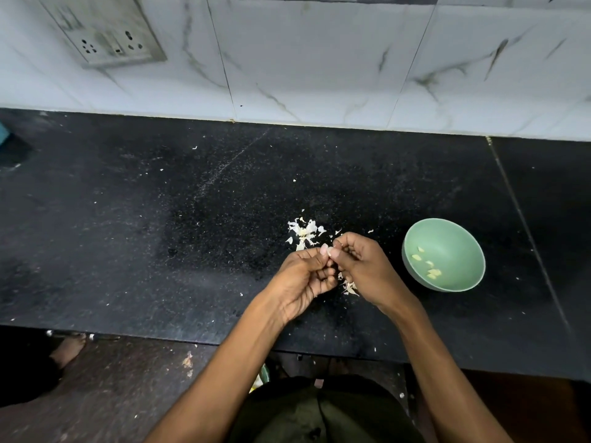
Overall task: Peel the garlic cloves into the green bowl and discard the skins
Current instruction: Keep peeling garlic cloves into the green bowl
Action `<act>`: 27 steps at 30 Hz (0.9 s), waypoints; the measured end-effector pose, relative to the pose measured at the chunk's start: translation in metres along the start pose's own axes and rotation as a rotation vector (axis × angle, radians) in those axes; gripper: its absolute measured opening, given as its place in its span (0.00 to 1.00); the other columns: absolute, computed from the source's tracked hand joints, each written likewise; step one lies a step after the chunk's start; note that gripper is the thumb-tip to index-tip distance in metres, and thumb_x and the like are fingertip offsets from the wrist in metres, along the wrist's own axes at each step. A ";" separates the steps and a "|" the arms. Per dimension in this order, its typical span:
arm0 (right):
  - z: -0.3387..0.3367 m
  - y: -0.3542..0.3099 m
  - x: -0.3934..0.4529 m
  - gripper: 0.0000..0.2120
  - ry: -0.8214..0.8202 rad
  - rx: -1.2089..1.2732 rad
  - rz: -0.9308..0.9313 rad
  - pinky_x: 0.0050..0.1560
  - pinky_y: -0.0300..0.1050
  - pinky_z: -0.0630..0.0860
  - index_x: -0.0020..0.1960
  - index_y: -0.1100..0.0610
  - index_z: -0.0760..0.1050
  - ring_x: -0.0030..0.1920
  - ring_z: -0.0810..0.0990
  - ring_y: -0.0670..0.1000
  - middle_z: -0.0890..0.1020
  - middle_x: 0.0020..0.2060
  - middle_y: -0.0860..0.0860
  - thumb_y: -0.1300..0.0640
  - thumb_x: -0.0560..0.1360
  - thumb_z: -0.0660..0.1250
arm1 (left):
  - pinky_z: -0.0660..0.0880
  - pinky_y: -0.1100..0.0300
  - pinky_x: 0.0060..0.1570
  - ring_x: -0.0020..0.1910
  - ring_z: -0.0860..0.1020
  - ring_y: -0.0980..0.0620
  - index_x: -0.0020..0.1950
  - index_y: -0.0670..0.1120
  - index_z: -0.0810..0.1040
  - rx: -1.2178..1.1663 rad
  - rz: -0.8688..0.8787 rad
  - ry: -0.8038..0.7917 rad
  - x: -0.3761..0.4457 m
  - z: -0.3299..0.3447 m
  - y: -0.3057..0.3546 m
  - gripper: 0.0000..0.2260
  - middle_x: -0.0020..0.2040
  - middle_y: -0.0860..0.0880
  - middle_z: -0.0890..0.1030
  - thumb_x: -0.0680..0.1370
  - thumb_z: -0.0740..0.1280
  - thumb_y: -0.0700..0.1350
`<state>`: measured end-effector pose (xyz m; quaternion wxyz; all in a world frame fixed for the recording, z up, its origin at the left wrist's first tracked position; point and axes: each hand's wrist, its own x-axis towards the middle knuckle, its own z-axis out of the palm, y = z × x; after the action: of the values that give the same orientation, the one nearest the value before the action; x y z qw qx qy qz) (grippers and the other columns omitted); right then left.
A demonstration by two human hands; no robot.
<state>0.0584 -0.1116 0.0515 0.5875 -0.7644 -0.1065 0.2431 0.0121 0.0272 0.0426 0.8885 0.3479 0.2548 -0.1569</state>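
two bare hands meet over a speckled black stone surface (160,235). the left hand (303,279) and right hand (364,266) both pinch one small pale garlic clove (326,250) between curled fingertips. beneath and just beyond them lie thin, papery white skins (303,233). to the right sits a smooth round green bowl (460,231) holding several peeled cloves (428,266). farthest, a veined white marble-look wall (319,59).

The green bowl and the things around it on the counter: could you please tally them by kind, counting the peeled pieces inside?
Green bowl: 1
Peeled garlic pieces in the bowl: about 5
Garlic clove pinched between both hands: 1
Piles of skins on the counter: 2
Total: about 9
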 end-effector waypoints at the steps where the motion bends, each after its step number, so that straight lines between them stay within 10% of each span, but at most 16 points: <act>1: -0.003 -0.002 0.002 0.07 0.009 -0.043 -0.029 0.36 0.34 0.73 0.44 0.56 0.77 0.33 0.76 0.38 0.80 0.32 0.43 0.62 0.82 0.67 | 0.77 0.64 0.30 0.32 0.75 0.55 0.47 0.37 0.77 -0.023 -0.002 0.003 0.002 0.003 0.000 0.07 0.35 0.46 0.76 0.82 0.61 0.36; 16: -0.015 -0.002 0.034 0.11 0.272 -0.403 -0.522 0.41 0.31 0.67 0.44 0.58 0.73 0.40 0.73 0.45 0.74 0.40 0.45 0.73 0.76 0.64 | 0.75 0.67 0.36 0.37 0.76 0.54 0.47 0.38 0.79 -0.188 0.251 0.177 0.023 0.052 -0.002 0.13 0.37 0.45 0.78 0.85 0.57 0.37; 27: -0.028 0.004 0.030 0.07 0.314 -0.518 -0.672 0.47 0.36 0.67 0.48 0.60 0.75 0.47 0.72 0.49 0.74 0.46 0.46 0.63 0.79 0.58 | 0.77 0.67 0.34 0.31 0.75 0.56 0.44 0.37 0.79 -0.208 0.246 0.211 0.021 0.064 -0.005 0.13 0.34 0.46 0.80 0.83 0.58 0.32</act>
<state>0.0979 -0.1234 0.0458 0.4324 -0.8368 -0.3156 -0.1149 0.0489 -0.0227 0.0683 0.9006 0.2971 0.3169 0.0177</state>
